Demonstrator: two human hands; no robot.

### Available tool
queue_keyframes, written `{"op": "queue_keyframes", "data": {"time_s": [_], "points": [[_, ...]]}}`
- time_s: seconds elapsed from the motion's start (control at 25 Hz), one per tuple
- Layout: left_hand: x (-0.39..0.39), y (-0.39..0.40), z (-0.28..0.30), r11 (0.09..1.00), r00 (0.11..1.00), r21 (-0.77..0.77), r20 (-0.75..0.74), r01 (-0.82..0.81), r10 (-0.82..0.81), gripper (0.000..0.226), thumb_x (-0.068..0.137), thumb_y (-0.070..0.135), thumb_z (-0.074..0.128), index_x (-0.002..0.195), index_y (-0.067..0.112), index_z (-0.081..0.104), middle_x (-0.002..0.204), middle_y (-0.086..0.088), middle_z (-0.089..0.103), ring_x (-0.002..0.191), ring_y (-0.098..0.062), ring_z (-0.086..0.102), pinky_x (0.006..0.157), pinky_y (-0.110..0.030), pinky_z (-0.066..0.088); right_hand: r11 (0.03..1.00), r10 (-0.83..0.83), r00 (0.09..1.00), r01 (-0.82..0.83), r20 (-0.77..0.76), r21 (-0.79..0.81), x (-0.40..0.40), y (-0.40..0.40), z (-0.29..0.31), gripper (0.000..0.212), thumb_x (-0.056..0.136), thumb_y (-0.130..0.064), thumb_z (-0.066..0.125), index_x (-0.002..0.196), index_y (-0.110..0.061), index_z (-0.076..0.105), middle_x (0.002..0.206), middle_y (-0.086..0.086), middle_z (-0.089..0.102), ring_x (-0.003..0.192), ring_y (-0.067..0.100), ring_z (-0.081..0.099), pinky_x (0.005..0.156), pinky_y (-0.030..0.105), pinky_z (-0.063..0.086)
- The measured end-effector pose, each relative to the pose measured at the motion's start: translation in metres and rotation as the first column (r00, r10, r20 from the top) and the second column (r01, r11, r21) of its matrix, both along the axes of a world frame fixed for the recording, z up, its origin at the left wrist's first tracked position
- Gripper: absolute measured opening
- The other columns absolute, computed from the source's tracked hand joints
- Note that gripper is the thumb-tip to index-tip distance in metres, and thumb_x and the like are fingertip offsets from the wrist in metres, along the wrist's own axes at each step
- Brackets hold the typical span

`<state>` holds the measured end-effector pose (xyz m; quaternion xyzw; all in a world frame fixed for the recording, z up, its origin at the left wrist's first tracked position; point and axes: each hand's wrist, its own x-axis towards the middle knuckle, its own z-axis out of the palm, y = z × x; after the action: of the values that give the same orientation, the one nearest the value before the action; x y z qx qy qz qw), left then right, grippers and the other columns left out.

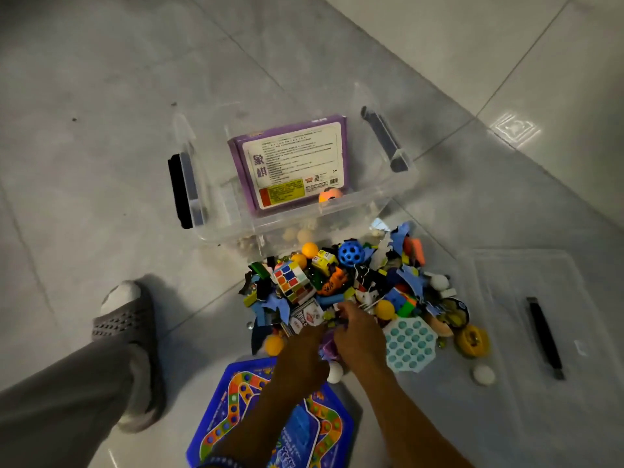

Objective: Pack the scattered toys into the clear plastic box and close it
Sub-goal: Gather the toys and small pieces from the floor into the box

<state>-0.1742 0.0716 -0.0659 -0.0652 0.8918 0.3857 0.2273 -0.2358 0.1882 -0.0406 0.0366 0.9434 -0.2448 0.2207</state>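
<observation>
Both hands work the near edge of the toy pile [358, 292] on the floor [101, 96]; the left hand [304, 349] and right hand [358, 336] meet over a crumpled purple piece [326, 349], fingers curled into the heap, though exactly what each grip holds cannot be told. The clear plastic box [229, 201] stands just beyond the pile, open, with a purple game box [290, 163] and an orange ball [330, 194] already inside. Its lid [540, 315] lies flat to the right. Risks, as judged: a loose two-handed scoop may shed small parts on the way to the box; round pieces such as the white ball [483, 374] and the blue holed ball [351, 254] could roll off across smooth tile. The purple game box leans at an angle, so it may waste room and stop the lid seating. The blue board game [270, 417] under the forearms is wide and may not fit flat. A slippered foot [125, 315] stands close to stray pieces.
</observation>
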Motion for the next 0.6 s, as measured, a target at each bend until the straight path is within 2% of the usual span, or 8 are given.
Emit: {"op": "queue_keyframes", "data": {"time_s": [0.08,0.16,0.24,0.32,0.4,0.48,0.52,0.6], "points": [[-0.005,0.010,-0.006,0.987,0.994,-0.144,-0.078,0.065,-0.077,0.061,0.081,0.026,0.063,0.137,0.025,0.041,0.133,0.001,0.051,0.114,-0.019,0.047,0.095,-0.032,0.041,0.981,-0.190,0.967,0.183,-0.168,-0.057,-0.017,0.006,0.005,0.023,0.094,-0.018,0.048,0.114,-0.021,0.059,0.101,0.002,0.067,0.088,0.016,0.061,0.065,0.028,0.046],[-0.012,0.019,-0.008,0.954,0.980,-0.263,-0.092,0.145,-0.174,0.064,0.085,0.030,0.060,0.142,0.026,0.031,0.143,0.004,0.041,0.122,-0.019,0.041,0.101,-0.034,0.036,0.957,-0.283,0.918,0.252,-0.277,-0.144,-0.041,0.008,0.013,0.018,0.094,-0.017,0.048,0.107,-0.020,0.060,0.091,0.002,0.066,0.081,0.017,0.061,0.058,0.026,0.039],[-0.017,0.023,-0.012,0.930,0.968,-0.314,-0.096,0.192,-0.233,0.063,0.087,0.032,0.060,0.142,0.026,0.029,0.143,0.005,0.038,0.126,-0.018,0.036,0.105,-0.034,0.033,0.947,-0.312,0.874,0.252,-0.373,-0.200,-0.070,0.002,0.018,0.019,0.090,-0.015,0.052,0.108,-0.019,0.058,0.099,0.003,0.064,0.085,0.018,0.059,0.060,0.026,0.039],[-0.018,0.021,-0.015,0.930,0.967,-0.306,-0.086,0.202,-0.239,0.065,0.084,0.037,0.063,0.139,0.028,0.029,0.138,0.007,0.042,0.125,-0.016,0.036,0.103,-0.031,0.031,0.969,-0.244,0.873,0.201,-0.423,-0.144,-0.100,-0.004,0.013,0.034,0.085,-0.015,0.055,0.118,-0.018,0.053,0.117,0.004,0.058,0.101,0.022,0.055,0.072,0.032,0.045],[-0.016,0.018,-0.021,0.971,0.987,-0.211,-0.087,0.112,-0.133,0.068,0.079,0.048,0.063,0.136,0.031,0.031,0.130,0.009,0.047,0.117,-0.011,0.042,0.098,-0.024,0.037,0.995,-0.097,0.962,0.095,-0.257,-0.019,-0.123,-0.008,-0.001,0.059,0.083,-0.018,0.059,0.138,-0.020,0.037,0.143,0.006,0.040,0.122,0.029,0.045,0.093,0.044,0.045],[-0.020,0.015,-0.022,0.996,0.998,-0.082,-0.063,-0.021,0.016,0.072,0.072,0.060,0.061,0.133,0.032,0.034,0.120,0.010,0.046,0.107,-0.008,0.048,0.087,-0.017,0.046,0.999,0.032,0.999,-0.032,0.003,-0.029,-0.134,-0.009,-0.020,0.081,0.084,-0.023,0.065,0.149,-0.022,0.018,0.157,0.004,0.018,0.136,0.033,0.031,0.106,0.048,0.037],[-0.024,0.012,-0.020,0.995,0.995,-0.033,-0.052,-0.089,0.088,0.071,0.072,0.059,0.063,0.132,0.031,0.035,0.116,0.011,0.042,0.104,-0.008,0.049,0.079,-0.015,0.048,0.994,0.101,0.993,-0.099,0.063,-0.039,-0.135,-0.009,-0.031,0.085,0.083,-0.024,0.067,0.150,-0.023,0.015,0.158,0.004,0.013,0.138,0.033,0.029,0.107,0.048,0.035],[-0.030,0.003,-0.014,0.970,0.971,0.050,0.007,-0.240,0.239,0.065,0.074,0.045,0.071,0.128,0.029,0.038,0.113,0.009,0.037,0.100,-0.010,0.049,0.067,-0.011,0.048,0.985,0.174,0.984,-0.172,0.050,-0.026,-0.133,-0.003,-0.045,0.081,0.082,-0.025,0.069,0.148,-0.022,0.021,0.155,0.007,0.017,0.133,0.034,0.036,0.104,0.047,0.039]]}}
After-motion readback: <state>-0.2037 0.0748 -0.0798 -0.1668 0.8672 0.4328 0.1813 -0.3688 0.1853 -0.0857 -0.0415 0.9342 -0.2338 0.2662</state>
